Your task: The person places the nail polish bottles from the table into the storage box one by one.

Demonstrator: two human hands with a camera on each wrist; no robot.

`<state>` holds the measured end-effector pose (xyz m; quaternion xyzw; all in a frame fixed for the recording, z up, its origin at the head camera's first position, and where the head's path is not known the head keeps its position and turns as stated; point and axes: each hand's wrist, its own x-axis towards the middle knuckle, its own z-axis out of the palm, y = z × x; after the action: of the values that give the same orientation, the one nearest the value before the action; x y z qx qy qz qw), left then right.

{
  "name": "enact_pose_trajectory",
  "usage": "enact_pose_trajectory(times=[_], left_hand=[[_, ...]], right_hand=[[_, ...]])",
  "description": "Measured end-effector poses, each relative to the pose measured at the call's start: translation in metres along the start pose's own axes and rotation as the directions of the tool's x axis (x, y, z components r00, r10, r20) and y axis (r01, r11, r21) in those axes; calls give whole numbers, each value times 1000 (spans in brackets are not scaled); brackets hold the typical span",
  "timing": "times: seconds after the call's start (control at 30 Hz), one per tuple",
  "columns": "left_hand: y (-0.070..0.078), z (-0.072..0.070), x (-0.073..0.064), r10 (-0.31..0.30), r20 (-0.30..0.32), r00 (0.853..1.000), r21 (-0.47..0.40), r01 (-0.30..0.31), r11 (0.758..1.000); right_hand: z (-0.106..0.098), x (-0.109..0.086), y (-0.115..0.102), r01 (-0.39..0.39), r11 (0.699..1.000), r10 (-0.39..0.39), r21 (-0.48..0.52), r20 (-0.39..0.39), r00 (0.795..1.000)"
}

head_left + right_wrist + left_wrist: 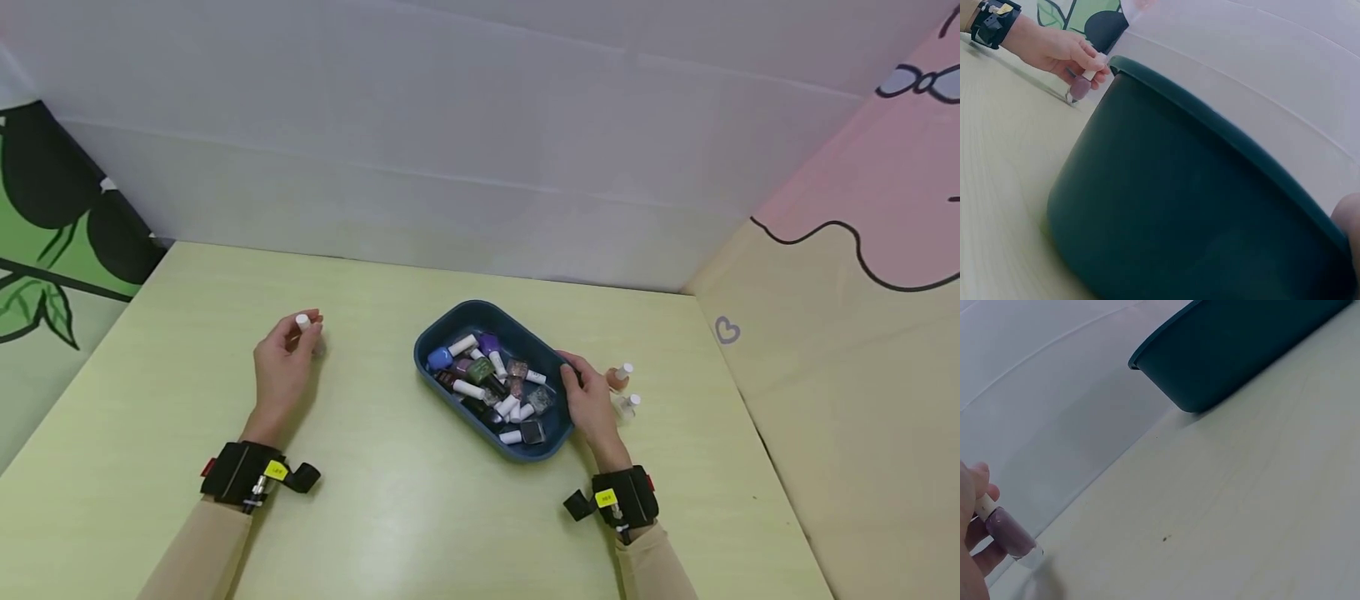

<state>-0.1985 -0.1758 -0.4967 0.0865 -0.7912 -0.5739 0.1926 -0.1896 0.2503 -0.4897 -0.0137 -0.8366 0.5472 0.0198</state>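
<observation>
My left hand point(285, 362) pinches a nail polish bottle point(1011, 532) by its white cap, at the table's left. Its mauve glass body points down, close above the tabletop; whether it touches cannot be told. My right hand point(592, 404) grips the right end of a dark blue-green tub point(442, 323), thumb over the rim. Several nail polish bottles point(480, 371) lie jumbled in the tub, in blue, purple, green, black and glitter, many with white caps. The right wrist view shows mostly the tub's outer wall point(1197, 206), with the left hand beyond it.
Two white-capped bottles, one orange-brown point(618, 377) and one pale point(627, 405), stand on the table just right of my right hand. A white sheet point(420, 167) rises behind the pale table point(375, 517). Printed panels border it left and right.
</observation>
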Motion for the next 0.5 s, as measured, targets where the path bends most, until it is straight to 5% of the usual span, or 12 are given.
enact_pose_trajectory(times=[0.5], left_hand=[[32,2,18,163,92,982,83,-170,982]], right_hand=[[0,-1,-2,32,999,-32,-4,-16,999]])
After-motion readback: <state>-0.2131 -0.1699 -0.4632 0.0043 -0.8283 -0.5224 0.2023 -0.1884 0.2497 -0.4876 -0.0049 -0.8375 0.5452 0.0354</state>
